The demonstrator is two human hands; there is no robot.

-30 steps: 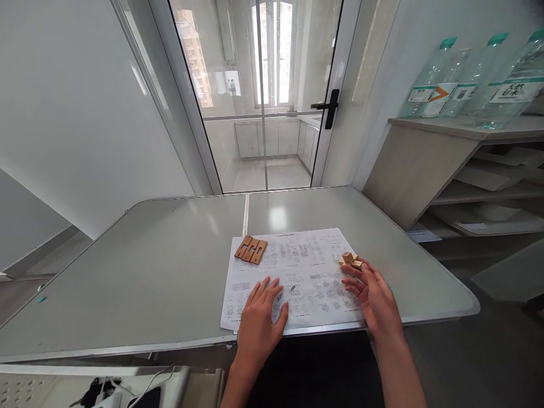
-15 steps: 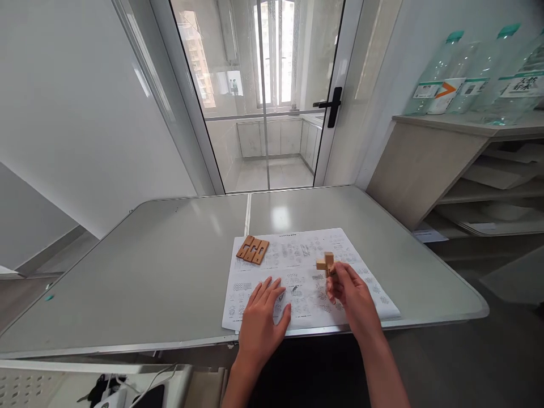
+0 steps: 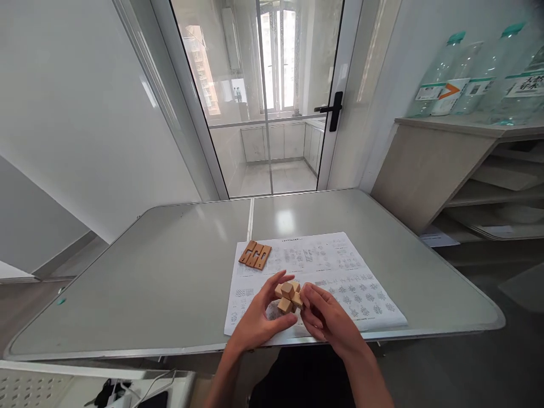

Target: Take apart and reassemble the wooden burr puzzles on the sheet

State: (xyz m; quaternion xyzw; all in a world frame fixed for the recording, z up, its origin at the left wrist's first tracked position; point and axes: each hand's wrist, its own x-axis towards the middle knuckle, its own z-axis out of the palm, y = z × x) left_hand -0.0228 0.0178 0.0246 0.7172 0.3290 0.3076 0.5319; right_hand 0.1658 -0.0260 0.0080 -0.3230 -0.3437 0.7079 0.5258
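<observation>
A light wooden burr puzzle (image 3: 287,291), made of interlocking square bars, is held just over the printed sheet. My right hand (image 3: 331,318) pinches its right end between thumb and fingers. On the other side my left hand (image 3: 257,322) curves around the puzzle with thumb and fingers spread apart; no firm grip shows there. Beneath both hands lies the white paper sheet (image 3: 348,263), covered in small diagrams. Brown flat wooden pieces with cut-out slots (image 3: 257,259) rest side by side on the sheet's far left corner, apart from my hands.
The grey table (image 3: 170,272) has a seam running away from me. Beyond it is a glass door with a black handle (image 3: 335,111). Plastic bottles (image 3: 437,73) stand on a cabinet (image 3: 416,164) at right. Cables and a dark phone-like item (image 3: 155,400) lie lower left.
My right hand has brought the burr puzzle left and nearer to me. My left hand has lifted from the sheet and now curves around the puzzle. The view has shifted slightly.
</observation>
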